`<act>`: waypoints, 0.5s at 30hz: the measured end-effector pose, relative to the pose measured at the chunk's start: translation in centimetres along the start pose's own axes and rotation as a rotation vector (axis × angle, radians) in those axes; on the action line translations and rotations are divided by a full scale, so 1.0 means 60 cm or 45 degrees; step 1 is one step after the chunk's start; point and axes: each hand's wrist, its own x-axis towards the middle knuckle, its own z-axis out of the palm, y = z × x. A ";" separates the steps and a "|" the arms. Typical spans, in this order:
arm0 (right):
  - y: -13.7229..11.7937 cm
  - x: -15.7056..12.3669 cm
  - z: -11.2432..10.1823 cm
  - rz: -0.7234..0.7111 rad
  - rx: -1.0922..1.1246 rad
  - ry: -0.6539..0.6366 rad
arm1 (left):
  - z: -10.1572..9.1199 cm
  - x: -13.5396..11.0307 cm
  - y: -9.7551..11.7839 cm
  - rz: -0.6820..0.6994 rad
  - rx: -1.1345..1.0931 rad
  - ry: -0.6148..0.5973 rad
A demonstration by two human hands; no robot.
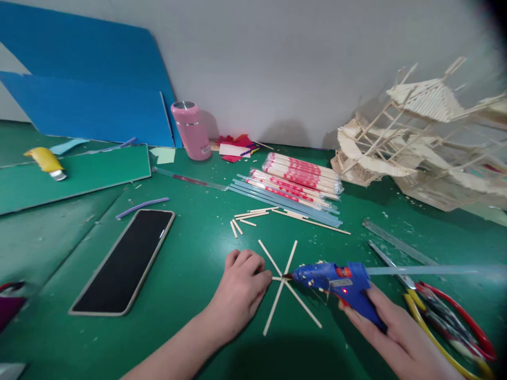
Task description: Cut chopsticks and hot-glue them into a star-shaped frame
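Note:
My right hand (390, 327) grips the handle of a blue hot glue gun (336, 279), whose small red light is lit and whose clear glue stick (423, 270) pokes out of the back. Its nozzle touches the middle of a star of thin wooden sticks (303, 303) lying on the table. Just left of that centre, my left hand (242, 287) rests with curled fingers, closed on a short wooden stick (276, 278) that points into the centre. The fingers hide most of this stick.
Loose cut sticks (253, 215), glue sticks (285, 200) and packaged chopsticks (297, 177) lie ahead. A phone (124, 264) lies left; pliers (447, 316) and scissors (392, 264) lie right. A pink flask (192, 130), yellow cutter (45, 162) and wooden model house (412, 132) stand or lie farther back.

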 end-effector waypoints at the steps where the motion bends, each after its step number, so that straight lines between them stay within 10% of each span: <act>1: -0.001 -0.001 0.000 0.011 -0.006 -0.004 | 0.000 0.000 0.000 0.001 0.000 0.005; 15: 0.014 0.004 -0.002 0.054 0.257 -0.006 | -0.001 -0.002 0.000 -0.007 0.002 -0.001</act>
